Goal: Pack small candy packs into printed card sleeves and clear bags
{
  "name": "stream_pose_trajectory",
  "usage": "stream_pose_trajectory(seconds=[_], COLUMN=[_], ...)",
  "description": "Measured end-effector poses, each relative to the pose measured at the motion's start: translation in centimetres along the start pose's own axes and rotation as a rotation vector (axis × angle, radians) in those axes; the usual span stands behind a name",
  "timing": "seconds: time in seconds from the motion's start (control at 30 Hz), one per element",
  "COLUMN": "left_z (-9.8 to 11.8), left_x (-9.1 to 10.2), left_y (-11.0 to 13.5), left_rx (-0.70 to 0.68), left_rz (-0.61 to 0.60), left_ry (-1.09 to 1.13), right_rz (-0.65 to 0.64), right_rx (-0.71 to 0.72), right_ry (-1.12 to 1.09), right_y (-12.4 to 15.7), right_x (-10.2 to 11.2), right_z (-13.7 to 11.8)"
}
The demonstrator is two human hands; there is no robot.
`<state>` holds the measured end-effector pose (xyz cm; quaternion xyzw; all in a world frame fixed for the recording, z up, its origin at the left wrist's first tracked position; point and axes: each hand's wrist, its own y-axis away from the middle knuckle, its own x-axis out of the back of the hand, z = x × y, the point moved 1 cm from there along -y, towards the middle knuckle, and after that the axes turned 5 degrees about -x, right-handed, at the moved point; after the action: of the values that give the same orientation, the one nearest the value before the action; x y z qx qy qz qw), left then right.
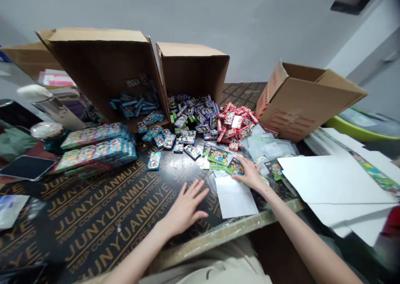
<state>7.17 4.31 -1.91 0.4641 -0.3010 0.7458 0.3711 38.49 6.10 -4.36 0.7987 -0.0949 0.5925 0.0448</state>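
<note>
My left hand point(189, 207) hovers over or rests on the black plywood table point(125, 204), fingers spread and holding nothing. Thumb and fingers of my right hand point(250, 174) close around the edges of a green-and-black printed card point(234, 166). More cards of this kind point(217, 154) lie overlapped just beyond it. Below that hand is a white folded sheet point(236, 198). A single small blue box point(154, 161) lies ahead of my left hand. Several small purple boxes point(192, 151) are scattered beside it, near a heap of red boxes point(236, 125).
Two cardboard cartons, the left one point(103, 71) and the middle one point(193, 67), lie tipped towards me, spilling small boxes. Another carton point(300, 109) stands right. Stacked blue packs point(96, 150) and a phone point(28, 167) are left. White cardboard sheets point(340, 184) lie right.
</note>
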Motion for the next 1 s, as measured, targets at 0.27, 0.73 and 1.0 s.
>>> stream_pose_trajectory(seconds=[0.27,0.73,1.0], left_z=[3.8,6.0,4.0], left_x=[-4.4,-4.3,-0.6], left_y=[-3.8,-2.6,-1.1], left_rx=[-0.048,0.142,0.381], left_rz=[-0.022,0.025,0.285], left_ry=[0.079,0.208,0.467], right_rz=[-0.113,-0.090,-0.050], right_rx=[0.153,0.294,0.330], right_ry=[-0.332,0.037,0.164], right_y=[1.6,-3.6,-3.4], right_x=[2.2,0.2,0.0], right_z=[-0.1,-3.7,-4.7])
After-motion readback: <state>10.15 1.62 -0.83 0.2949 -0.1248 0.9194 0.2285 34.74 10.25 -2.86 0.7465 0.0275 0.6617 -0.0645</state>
